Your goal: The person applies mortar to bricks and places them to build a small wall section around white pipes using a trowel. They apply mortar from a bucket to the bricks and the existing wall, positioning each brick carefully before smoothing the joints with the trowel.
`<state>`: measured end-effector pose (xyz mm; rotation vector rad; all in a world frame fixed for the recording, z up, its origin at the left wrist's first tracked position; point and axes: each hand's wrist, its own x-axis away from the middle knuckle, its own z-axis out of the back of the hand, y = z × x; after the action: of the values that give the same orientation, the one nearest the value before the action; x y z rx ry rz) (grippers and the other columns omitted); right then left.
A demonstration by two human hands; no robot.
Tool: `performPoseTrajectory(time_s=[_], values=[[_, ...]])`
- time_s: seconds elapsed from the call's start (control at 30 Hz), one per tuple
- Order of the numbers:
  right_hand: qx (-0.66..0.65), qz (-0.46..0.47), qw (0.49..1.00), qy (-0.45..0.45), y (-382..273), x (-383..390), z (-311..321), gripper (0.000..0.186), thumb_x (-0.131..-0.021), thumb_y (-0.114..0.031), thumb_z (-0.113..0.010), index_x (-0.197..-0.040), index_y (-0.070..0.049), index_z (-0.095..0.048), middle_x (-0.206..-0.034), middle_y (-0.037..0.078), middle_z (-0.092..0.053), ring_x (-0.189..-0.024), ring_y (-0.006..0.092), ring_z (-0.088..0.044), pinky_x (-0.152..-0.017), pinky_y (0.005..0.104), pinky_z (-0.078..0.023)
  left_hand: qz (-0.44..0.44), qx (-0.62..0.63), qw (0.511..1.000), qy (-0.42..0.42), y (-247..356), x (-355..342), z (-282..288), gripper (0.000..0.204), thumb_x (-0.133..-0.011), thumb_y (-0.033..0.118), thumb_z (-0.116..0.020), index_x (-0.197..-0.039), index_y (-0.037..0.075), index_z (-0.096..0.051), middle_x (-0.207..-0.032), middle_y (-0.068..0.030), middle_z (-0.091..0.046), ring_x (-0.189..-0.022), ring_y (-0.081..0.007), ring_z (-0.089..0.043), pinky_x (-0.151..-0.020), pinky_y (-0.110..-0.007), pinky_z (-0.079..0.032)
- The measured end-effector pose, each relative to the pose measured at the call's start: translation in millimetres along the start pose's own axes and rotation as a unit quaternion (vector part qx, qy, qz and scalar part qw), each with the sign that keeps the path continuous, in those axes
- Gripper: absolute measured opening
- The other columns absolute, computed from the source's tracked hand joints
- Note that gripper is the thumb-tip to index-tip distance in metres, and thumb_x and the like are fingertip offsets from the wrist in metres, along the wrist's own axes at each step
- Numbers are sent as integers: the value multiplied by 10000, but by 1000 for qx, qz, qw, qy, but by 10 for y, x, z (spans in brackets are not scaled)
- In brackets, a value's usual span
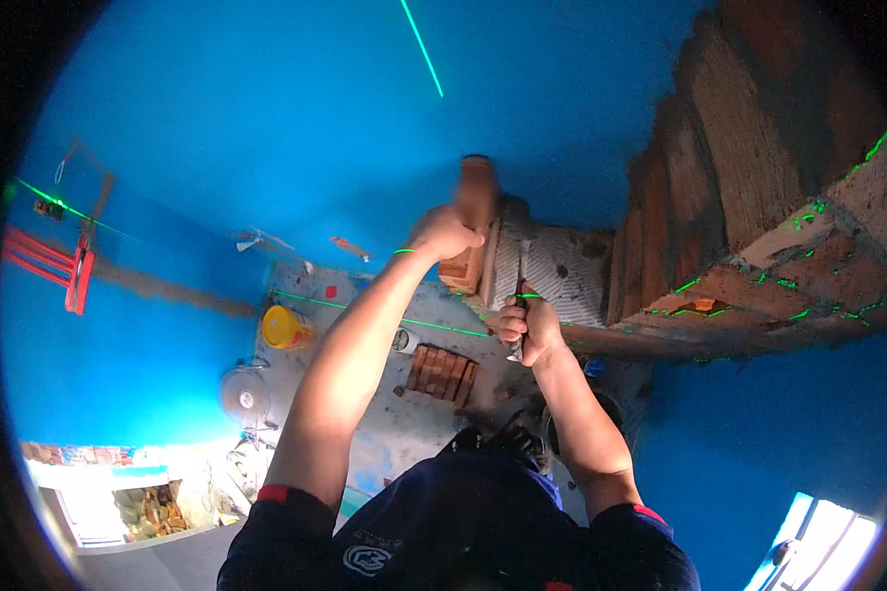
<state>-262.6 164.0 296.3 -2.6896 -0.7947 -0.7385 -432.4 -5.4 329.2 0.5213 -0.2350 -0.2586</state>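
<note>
My left hand (443,234) is closed on a reddish-brown brick (476,192), smeared by motion, close to the blue wall. Below that brick, the left end of a brickwork course (465,271) shows under the same hand. My right hand (534,325) grips a trowel (524,264), its narrow blade seen almost edge-on and pointing up the picture. This blade lies over a grey, ridged mortar bed (572,276) just right of the brick end. Fingers cover most of the trowel's handle.
Rough brickwork (749,167) rises on the right. Stacked bricks (442,374), a white cup-like container (405,341), a yellow bucket (286,327) and a fan (246,397) stand on the floor. A red bracket (77,276) is at the left wall. Green laser lines cross walls and floor.
</note>
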Motion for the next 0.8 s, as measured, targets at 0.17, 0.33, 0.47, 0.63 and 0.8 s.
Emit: performPoseTrajectory(time_s=[0.17, 0.33, 0.47, 0.63, 0.8], values=[[-117, -96, 985, -82, -233, 10, -40, 414, -980, -433, -371, -784, -85, -482, -587, -67, -371, -430, 72, -345, -430, 238, -318, -28, -7, 999, 14, 85, -25, -38, 433, -627, 332, -766, -971, 83, -681, -981, -181, -666, -908, -341, -641, -756, -415, -518], [-127, -94, 984, -82, -355, 73, -421, 398, -974, -414, -392, -790, -77, -492, -595, -48, -399, -441, 74, -372, -443, 234, -350, -22, -48, 999, 0, 197, 9, -12, 368, -653, 306, -734, -932, 73, -677, -972, -200, -654, -900, -353, -636, -744, -428, -518], [-74, -73, 992, -65, -237, 171, -590, 380, -974, -405, -403, -786, -85, -484, -606, -50, -383, -436, 72, -360, -432, 236, -342, -34, -49, 997, 42, 3, -69, -131, 322, -688, 273, -694, -945, 80, -673, -976, -195, -655, -902, -367, -630, -754, -435, -516], [24, 5, 1000, -17, -178, 316, -618, 364, -987, -416, -374, -810, -107, -450, -600, -61, -332, -425, 61, -302, -400, 240, -280, -50, -99, 994, -3, 194, -77, -167, 332, -710, 238, -669, -1007, 89, -655, -1021, -192, -649, -921, -355, -631, -778, -438, -515], [21, 2, 998, -57, -96, 495, -838, 351, -1001, -410, -339, -835, -115, -433, -594, -72, -301, -425, 56, -271, -405, 235, -262, -108, -88, 988, 60, 133, -74, -93, 624, -667, 233, -730, -1229, 96, -496, -1202, -184, -549, -1058, -352, -560, -864, -431, -483]])
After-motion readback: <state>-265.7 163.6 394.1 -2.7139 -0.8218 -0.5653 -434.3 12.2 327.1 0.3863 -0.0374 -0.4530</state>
